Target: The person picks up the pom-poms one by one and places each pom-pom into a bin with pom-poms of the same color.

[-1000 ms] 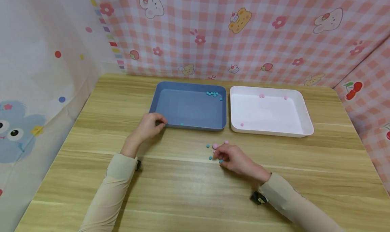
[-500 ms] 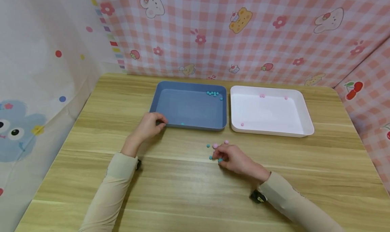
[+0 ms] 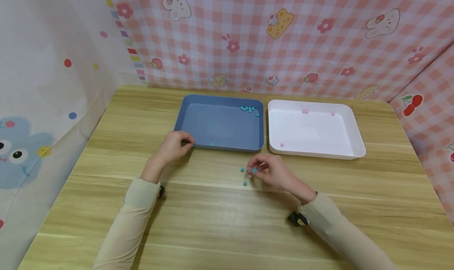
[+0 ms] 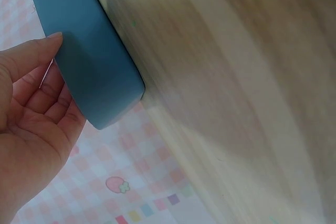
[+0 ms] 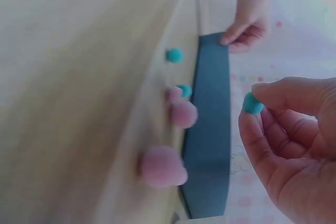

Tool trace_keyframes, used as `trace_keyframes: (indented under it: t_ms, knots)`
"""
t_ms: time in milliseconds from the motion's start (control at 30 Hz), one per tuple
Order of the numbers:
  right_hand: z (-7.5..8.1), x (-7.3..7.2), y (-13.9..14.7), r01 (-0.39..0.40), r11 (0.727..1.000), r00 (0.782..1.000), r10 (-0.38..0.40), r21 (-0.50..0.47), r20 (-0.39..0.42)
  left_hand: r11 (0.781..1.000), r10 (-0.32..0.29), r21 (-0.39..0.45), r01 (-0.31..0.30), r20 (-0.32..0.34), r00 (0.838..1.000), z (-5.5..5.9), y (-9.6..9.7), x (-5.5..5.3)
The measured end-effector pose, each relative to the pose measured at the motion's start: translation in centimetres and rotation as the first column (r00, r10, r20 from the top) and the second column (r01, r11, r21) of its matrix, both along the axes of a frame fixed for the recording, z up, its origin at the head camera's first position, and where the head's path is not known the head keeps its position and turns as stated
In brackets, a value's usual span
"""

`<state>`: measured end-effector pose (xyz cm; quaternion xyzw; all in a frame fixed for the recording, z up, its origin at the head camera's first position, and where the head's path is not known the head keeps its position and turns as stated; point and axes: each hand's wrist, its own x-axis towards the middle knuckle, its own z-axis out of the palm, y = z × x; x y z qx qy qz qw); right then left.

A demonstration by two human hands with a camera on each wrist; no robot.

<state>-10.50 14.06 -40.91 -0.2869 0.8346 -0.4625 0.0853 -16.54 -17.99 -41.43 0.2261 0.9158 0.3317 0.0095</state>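
Rm type unclear: wood-grain tbl (image 3: 213, 222) screened w/ cartoon-print gingham cloth (image 3: 255, 65) behind.

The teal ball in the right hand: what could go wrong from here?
The teal ball sits in a fingertip pinch of the right hand, so it might slip. That hand is close to pink balls and could nudge them. The left hand holds the blue tray by its edge; a tug might shift it.

Pink gingham backdrop (image 3: 227, 21), white cartoon-print cloth (image 3: 42, 65), wood-grain table (image 3: 213, 222)
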Motion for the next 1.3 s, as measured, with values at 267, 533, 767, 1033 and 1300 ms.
trace_keyframes:
  t_ms: [267, 533, 767, 1033, 1300]
  knots:
    - [1.1, -1.2, -0.3, 0.078, 0.992, 0.995, -0.083, -0.098, -0.048, 1.000, -0.002, 0.007, 0.003, -0.013, 1.000, 0.0, 0.0, 0.0]
    - [2.1, -2.6, -0.9, 0.134, 0.983, 0.989, -0.141, -0.123, -0.043, 1.000, 0.004, 0.001, -0.004, -0.009, 1.000, -0.1, 0.0, 0.1]
    - [2.8, -3.8, -1.6, 0.165, 0.975, 0.984, -0.173, -0.152, -0.046, 1.000, 0.013, -0.001, -0.013, 0.004, 1.000, 0.0, 0.0, 0.0]
    - [3.6, -4.7, -2.5, 0.199, 0.967, 0.980, -0.199, -0.158, 0.016, 1.000, 0.011, -0.003, -0.011, -0.001, 1.000, 0.0, -0.1, 0.0]
    - [4.3, -5.5, -3.4, 0.234, 0.955, 0.972, -0.229, -0.181, 0.048, 1.000, 0.008, -0.006, -0.008, 0.001, 1.000, 0.0, -0.1, 0.1]
